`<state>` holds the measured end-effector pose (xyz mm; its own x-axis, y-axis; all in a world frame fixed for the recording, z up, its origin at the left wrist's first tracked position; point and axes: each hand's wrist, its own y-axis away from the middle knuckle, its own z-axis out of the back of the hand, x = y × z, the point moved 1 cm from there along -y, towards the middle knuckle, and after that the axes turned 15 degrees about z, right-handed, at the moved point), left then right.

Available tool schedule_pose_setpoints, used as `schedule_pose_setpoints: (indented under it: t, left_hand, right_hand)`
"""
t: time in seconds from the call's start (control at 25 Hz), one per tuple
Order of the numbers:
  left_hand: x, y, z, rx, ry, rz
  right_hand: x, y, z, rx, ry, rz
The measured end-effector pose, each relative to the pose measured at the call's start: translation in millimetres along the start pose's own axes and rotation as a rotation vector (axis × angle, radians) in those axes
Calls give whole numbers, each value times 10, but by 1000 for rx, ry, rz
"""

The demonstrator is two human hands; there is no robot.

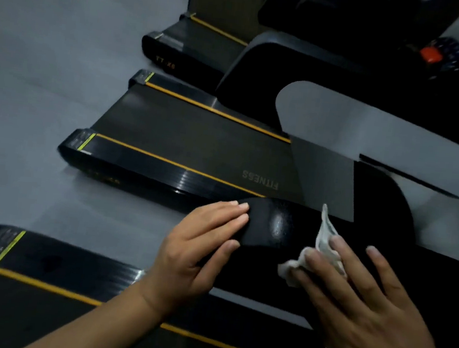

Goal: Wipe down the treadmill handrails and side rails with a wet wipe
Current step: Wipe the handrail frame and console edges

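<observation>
Right hand (361,309): nearest to us, fingers straight and spread wide, pressing the wet wipe flat onto the rail; nothing is curled round it.
Left hand (201,241): just beside it, fingers laid straight over the rounded end of the handrail, thumb against the lower edge; it rests there and grips nothing that we can see.
Wet wipe (319,248): pale and crumpled, pinned under the right fingertips on top of the handrail, one corner sticking up free.
Handrail (274,224): broad, black and glossy, with a sheen between the two hands.
Step in hand: we judge it to be wiping this handrail's end section.
Doing it well: we should flatten the wipe so more of it meets the surface, press evenly, draw it in overlapping passes toward the rounded tip, then wrap round the edges and underside.
In the way: the left hand covers the tip and must lift off so that patch gets wiped; the bunched wipe gives little contact.
Neighbouring deck (57,263): near at lower left, under the left forearm.
Side rail (152,165): black strip edged in orange, below and beyond the handrail; we judge it not yet reached.
Belt (198,139): dark, between the two orange-edged rails.
Far treadmill (179,44): farther off on the grey floor (51,56).
Red button (430,54): far right on a console, blurred.
</observation>
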<state>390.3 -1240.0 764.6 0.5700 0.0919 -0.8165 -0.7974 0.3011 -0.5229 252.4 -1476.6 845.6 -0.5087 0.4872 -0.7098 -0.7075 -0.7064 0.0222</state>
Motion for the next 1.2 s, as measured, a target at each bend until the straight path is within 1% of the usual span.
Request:
schedule_pose_setpoints:
  t: [0.16, 0.24, 0.36, 0.44, 0.52, 0.64, 0.68, 0.8, 0.84, 0.92, 1.0, 1.04, 1.12, 1.2]
  left_hand:
    - [238, -7, -96, -69, 23, -182]
    - [289, -28, -130, -96, 35, -241]
    - [399, -43, -165, -139, 54, -329]
    - [447, -52, -182, -163, 60, -368]
    - [457, -42, -215, -186, 46, -391]
    - [569, 46, -224, -185, 18, -388]
    - [636, 91, -214, -187, 4, -386]
    - [818, 244, -198, -203, -27, -368]
    - [853, 280, -200, -207, -24, -366]
    - [905, 313, -211, -220, -18, -372]
    - [925, 312, -211, -236, -13, -383]
    - [927, 308, -211, -241, -8, -386]
    - [923, 292, -212, -248, 1, -391]
    - [935, 288, -221, -250, 12, -387]
  right_hand:
    - [232, -404, -115, -112, 49, -61]
    - [153, -374, -60, -153, 70, -111]
    - [212, -306, 35, -144, 38, -319]
    - [336, -530, 86, -188, -17, -473]
    - [392, -879, 123, -204, -75, -535]
    - [342, -1145, 176, -133, -96, -467]
    - [290, -1134, 214, -103, -113, -490]
    - [155, -1185, 338, 7, -139, -639]
    - [161, -1302, 339, 62, -120, -637]
    - [229, -1539, 223, 168, -81, -479]
    - [248, -1607, 210, 202, -26, -334]
    - [188, -1549, 270, 157, 6, -316]
    - [107, -1442, 408, 40, 52, -377]
    - [205, -1489, 337, 106, 65, -432]
